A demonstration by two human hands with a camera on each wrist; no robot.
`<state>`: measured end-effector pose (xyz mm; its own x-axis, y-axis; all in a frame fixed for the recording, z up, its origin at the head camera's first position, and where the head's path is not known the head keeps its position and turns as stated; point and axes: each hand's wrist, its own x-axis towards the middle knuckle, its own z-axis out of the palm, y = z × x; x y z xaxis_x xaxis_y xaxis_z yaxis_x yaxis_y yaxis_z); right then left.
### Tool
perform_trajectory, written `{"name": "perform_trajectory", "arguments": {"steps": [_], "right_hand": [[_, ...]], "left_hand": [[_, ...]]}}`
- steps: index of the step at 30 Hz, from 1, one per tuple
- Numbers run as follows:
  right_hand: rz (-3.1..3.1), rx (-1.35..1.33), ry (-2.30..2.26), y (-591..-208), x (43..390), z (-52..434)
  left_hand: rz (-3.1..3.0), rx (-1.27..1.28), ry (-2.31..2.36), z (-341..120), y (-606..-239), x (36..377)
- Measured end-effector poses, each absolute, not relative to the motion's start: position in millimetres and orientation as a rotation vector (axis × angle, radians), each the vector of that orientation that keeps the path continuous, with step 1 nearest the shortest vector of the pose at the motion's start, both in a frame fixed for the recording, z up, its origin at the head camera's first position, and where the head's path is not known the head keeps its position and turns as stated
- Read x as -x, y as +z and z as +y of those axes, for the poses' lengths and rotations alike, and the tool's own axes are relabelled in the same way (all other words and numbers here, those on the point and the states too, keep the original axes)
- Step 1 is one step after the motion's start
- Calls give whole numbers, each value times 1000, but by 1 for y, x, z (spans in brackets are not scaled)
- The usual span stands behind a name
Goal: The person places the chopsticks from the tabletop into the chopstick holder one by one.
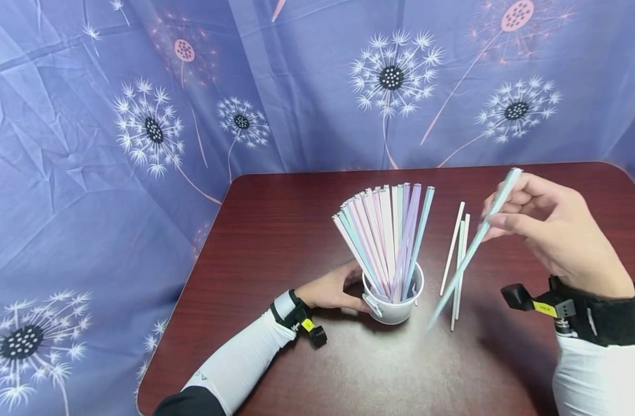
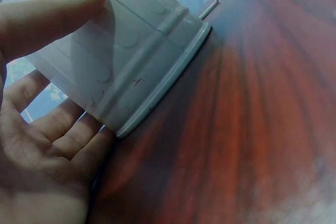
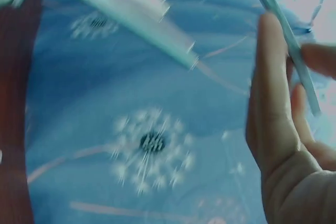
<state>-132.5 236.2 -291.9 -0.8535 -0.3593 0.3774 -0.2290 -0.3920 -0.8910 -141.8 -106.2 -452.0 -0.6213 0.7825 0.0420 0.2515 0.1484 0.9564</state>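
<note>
A small white bucket point(image 1: 395, 300) stands on the dark red table point(image 1: 296, 231), packed with several pastel straws point(image 1: 387, 231) that fan upward. My left hand point(image 1: 333, 289) wraps round the bucket's left side; the left wrist view shows its thumb and fingers point(image 2: 63, 135) curled on the bucket wall point(image 2: 121, 61). To the right, my right hand point(image 1: 551, 231) is raised above the table and pinches a pale mint straw point(image 1: 475, 242) near its upper end, the straw slanting down to the left. The same straw point(image 3: 286, 30) crosses my fingertips in the blurred right wrist view.
Three loose pale straws point(image 1: 456, 260) lie on the table just right of the bucket, under the held straw. A blue dandelion-print curtain point(image 1: 140, 115) hangs behind and to the left of the table. The table's left edge point(image 1: 192, 266) runs close to my left forearm.
</note>
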Motion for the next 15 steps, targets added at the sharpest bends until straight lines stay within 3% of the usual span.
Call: {"name": "perform_trajectory", "arguments": {"steps": [7,15], "right_hand": [[1371,828,-2771,-280,122,226],[1815,837,-2668,-282,120,216]], "left_hand": [[1944,-1035,1511,-106,-455,143],[1937,-1048,1511,-106,-457,143]]}}
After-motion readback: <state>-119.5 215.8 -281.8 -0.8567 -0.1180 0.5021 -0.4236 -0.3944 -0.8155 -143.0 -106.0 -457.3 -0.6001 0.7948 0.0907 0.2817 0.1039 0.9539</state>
